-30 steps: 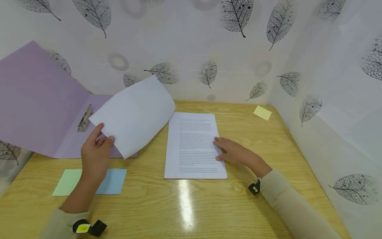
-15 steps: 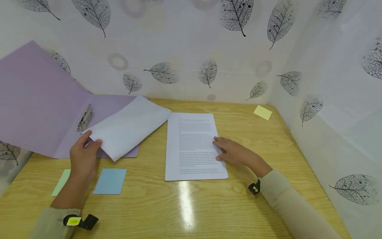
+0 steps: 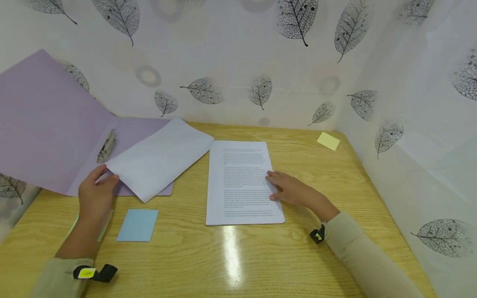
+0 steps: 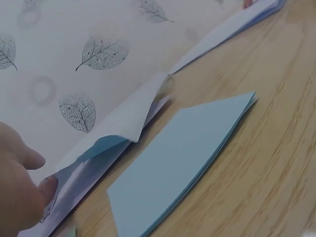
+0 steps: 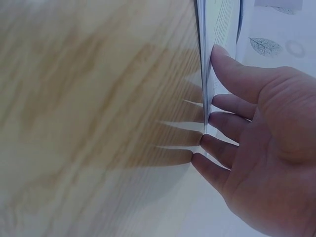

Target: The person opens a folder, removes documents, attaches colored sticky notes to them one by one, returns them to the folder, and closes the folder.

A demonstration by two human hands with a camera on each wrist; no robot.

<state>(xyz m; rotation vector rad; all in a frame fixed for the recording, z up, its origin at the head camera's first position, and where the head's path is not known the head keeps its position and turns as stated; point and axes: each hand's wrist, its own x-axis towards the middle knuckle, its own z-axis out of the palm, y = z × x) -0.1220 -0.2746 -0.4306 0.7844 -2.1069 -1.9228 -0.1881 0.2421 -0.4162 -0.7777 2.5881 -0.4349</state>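
My left hand (image 3: 97, 192) pinches the left edge of a white sheet of paper (image 3: 160, 159) between thumb and forefinger. Blank side up and slightly bowed, the sheet lies slanted over the open purple folder (image 3: 48, 124); the left wrist view shows its near edge curling above the folder. A metal clip (image 3: 107, 147) sits by the folder's spine. Beside the sheet's right corner is a stack of printed paper (image 3: 244, 182). The right hand (image 3: 292, 190) rests on that stack's right edge, fingers relaxed, fingertips touching the paper and table in the right wrist view.
A blue sticky-note pad (image 3: 137, 225) lies in front of the folder. A green note (image 3: 105, 225) is mostly hidden under the left forearm. At the back right lies a yellow note (image 3: 328, 141). Leaf-patterned curtain (image 3: 223, 49) borders the wooden table (image 3: 179, 256).
The left hand has moved left and slightly down with the sheet, which was raised and curved and now lies lower across the folder. My right hand has stayed at the stack.
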